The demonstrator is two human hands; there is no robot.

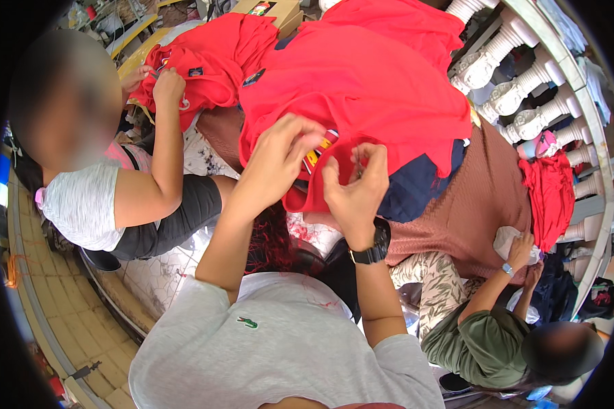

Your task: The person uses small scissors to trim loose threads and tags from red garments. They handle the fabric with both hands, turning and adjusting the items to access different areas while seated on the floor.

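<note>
A red shirt (361, 75) is spread over a table in front of me, its neck opening toward me. Inside that opening shows a striped yellow, dark and white label (320, 151). My left hand (280, 160) is raised at the left of the label, fingers bent and drawn together. To the right, my right hand (358, 191) hovers over the near edge of the shirt with fingers curled toward the thumb. Anything pinched in either hand is too small or blurred to make out. A black watch (372, 245) is on my right wrist.
A brown cloth (477, 184) covers the table, with dark blue fabric (416, 184) under the shirt. At left, a person (143, 184) handles another red garment (211, 61). A second person (484, 341) works at lower right, beside a white baluster railing (525, 88) with red clothing (549, 198).
</note>
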